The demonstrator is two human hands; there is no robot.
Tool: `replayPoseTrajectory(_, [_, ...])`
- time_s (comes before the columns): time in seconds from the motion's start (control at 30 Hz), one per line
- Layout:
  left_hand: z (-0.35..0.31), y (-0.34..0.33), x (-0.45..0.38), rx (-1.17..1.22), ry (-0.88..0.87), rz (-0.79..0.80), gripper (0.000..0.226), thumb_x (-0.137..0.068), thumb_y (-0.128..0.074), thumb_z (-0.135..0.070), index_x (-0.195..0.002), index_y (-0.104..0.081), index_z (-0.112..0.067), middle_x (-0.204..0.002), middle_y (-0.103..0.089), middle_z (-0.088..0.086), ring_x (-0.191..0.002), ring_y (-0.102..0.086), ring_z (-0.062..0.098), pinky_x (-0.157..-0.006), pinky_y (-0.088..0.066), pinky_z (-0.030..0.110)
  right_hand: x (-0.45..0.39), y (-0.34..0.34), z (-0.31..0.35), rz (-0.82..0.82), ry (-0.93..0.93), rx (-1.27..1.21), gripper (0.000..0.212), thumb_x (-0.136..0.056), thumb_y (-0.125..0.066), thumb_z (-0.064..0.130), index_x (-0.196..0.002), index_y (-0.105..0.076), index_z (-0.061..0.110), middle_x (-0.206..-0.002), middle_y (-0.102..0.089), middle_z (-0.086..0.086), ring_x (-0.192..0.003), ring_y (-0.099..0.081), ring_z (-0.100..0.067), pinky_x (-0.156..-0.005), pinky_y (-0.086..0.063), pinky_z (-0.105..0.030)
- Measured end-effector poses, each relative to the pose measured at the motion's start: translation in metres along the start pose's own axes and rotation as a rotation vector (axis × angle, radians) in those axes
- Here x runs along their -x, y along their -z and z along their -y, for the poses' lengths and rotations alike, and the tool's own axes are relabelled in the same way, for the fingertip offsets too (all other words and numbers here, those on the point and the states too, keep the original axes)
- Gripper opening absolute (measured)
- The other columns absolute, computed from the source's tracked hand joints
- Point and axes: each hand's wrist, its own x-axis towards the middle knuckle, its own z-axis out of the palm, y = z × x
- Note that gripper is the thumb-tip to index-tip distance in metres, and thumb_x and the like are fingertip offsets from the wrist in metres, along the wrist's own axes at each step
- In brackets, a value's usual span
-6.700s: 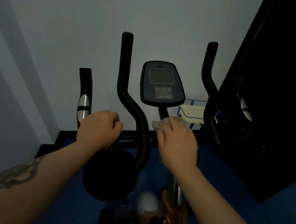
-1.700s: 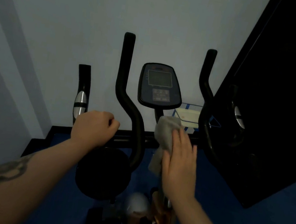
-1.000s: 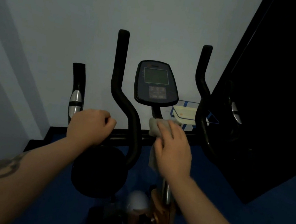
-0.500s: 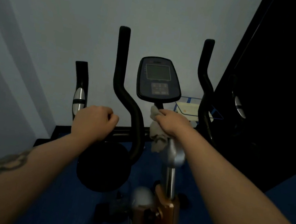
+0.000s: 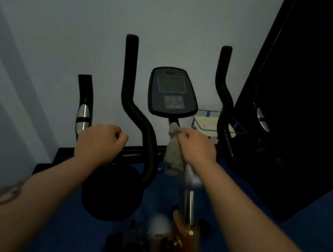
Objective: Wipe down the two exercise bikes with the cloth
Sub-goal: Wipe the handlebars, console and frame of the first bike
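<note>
Grey crumpled cloth (image 5: 173,146) hangs against the black stem just under the dark oval console (image 5: 172,93) of the exercise bike, pinched in the right hand (image 5: 198,147)'s fingers. Left hand (image 5: 99,141) clenches round the black handlebar (image 5: 140,109). Beyond, a clear blue-edged tray (image 5: 209,123) holds a pale flat slab. Since half a second ago the cloth sits slightly higher on the stem.

Both forearms reach forward; the left hand (image 5: 99,144) is a closed fist with knuckles up, the right hand (image 5: 198,147) has its fingers curled in a grip
</note>
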Motion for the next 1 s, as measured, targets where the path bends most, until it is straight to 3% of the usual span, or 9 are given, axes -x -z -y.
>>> replayPoseTrajectory(0.07, [0.001, -0.002, 0.0, -0.006, 0.008, -0.017, 0.033, -0.087, -0.046, -0.033, -0.062, -0.061, -0.017, -0.053, -0.05, -0.005, -0.048, -0.039, 0.012, -0.045, -0.024, 0.024, 0.033, -0.015, -0.008, -0.254, 0.146, 0.045, 0.03, -0.096, -0.042, 0.025, -0.116, -0.064, 0.021, -0.119, -0.061, 0.0, -0.103, -0.056, -0.02, -0.085, -0.043, -0.034])
replayPoseTrajectory(0.13, [0.001, -0.005, -0.003, -0.004, 0.012, -0.031, 0.033, -0.087, -0.047, -0.033, -0.061, -0.06, -0.017, -0.052, -0.05, -0.006, -0.047, -0.038, 0.011, -0.045, -0.023, 0.024, 0.059, -0.025, -0.013, -0.371, 0.237, -0.001, 0.037, -0.092, -0.048, 0.022, -0.128, -0.06, 0.018, -0.135, -0.054, -0.002, -0.12, -0.047, -0.018, -0.103, -0.037, -0.035])
replayPoseTrajectory(0.27, [0.003, -0.006, -0.003, 0.008, -0.006, -0.031, 0.033, -0.088, -0.046, -0.033, -0.062, -0.061, -0.018, -0.053, -0.053, -0.006, -0.046, -0.038, 0.007, -0.045, -0.023, 0.022, 0.037, -0.016, -0.016, -0.247, 0.149, -0.021, 0.037, -0.096, -0.045, 0.032, -0.128, -0.059, 0.022, -0.133, -0.056, 0.004, -0.121, -0.048, -0.014, -0.117, -0.016, -0.035])
replayPoseTrajectory(0.37, [0.003, -0.004, -0.002, 0.008, -0.011, -0.033, 0.032, -0.088, -0.047, -0.031, -0.064, -0.063, -0.017, -0.054, -0.053, -0.005, -0.046, -0.035, 0.004, -0.045, -0.022, 0.021, 0.019, -0.006, -0.009, -0.172, 0.047, -0.046, 0.036, -0.1, -0.04, 0.039, -0.123, -0.062, 0.022, -0.128, -0.06, 0.005, -0.118, -0.05, -0.012, -0.118, 0.002, -0.032])
replayPoseTrajectory(0.47, [0.002, -0.002, -0.001, 0.016, 0.004, -0.03, 0.032, -0.088, -0.047, -0.031, -0.064, -0.063, -0.017, -0.053, -0.053, -0.006, -0.046, -0.036, 0.005, -0.045, -0.023, 0.021, 0.042, -0.016, -0.007, -0.3, 0.084, 0.003, 0.036, -0.1, -0.043, 0.034, -0.13, -0.057, 0.021, -0.137, -0.054, 0.004, -0.127, -0.044, -0.012, -0.119, -0.003, -0.031])
replayPoseTrajectory(0.6, [0.002, -0.003, 0.001, 0.016, -0.006, -0.027, 0.031, -0.089, -0.046, -0.032, -0.065, -0.062, -0.019, -0.052, -0.051, -0.009, -0.047, -0.04, 0.008, -0.045, -0.024, 0.023, 0.083, -0.041, -0.014, -0.427, 0.181, 0.002, 0.054, -0.091, -0.061, 0.016, -0.142, -0.046, 0.023, -0.152, -0.036, -0.004, -0.141, -0.031, -0.024, -0.113, -0.032, -0.048])
replayPoseTrajectory(0.73, [0.001, -0.002, 0.001, 0.002, -0.017, -0.018, 0.032, -0.089, -0.046, -0.032, -0.065, -0.061, -0.018, -0.055, -0.056, -0.005, -0.051, -0.046, 0.014, -0.046, -0.026, 0.025, 0.056, -0.029, -0.002, -0.331, 0.208, 0.161, 0.04, -0.094, -0.052, 0.016, -0.134, -0.054, 0.021, -0.144, -0.046, -0.003, -0.136, -0.037, -0.022, -0.115, -0.024, -0.044])
replayPoseTrajectory(0.9, [0.0, -0.002, 0.001, 0.02, -0.012, -0.015, 0.032, -0.087, -0.045, -0.03, -0.06, -0.057, -0.017, -0.054, -0.054, -0.004, -0.05, -0.048, 0.015, -0.046, -0.027, 0.024, 0.04, -0.022, 0.025, -0.209, 0.25, 0.334, 0.025, -0.099, -0.035, 0.027, -0.098, -0.059, 0.025, -0.097, -0.064, 0.006, -0.098, -0.057, -0.015, -0.115, -0.013, -0.033])
replayPoseTrajectory(1.0, [0.0, -0.003, 0.001, 0.037, -0.01, -0.016, 0.032, -0.086, -0.046, -0.03, -0.059, -0.056, -0.017, -0.052, -0.053, -0.004, -0.049, -0.048, 0.015, -0.046, -0.033, 0.025, 0.051, -0.022, 0.021, -0.127, 0.419, 0.358, 0.023, -0.099, -0.043, 0.02, -0.115, -0.059, 0.022, -0.104, -0.065, 0.006, -0.1, -0.058, -0.015, -0.117, -0.006, -0.031])
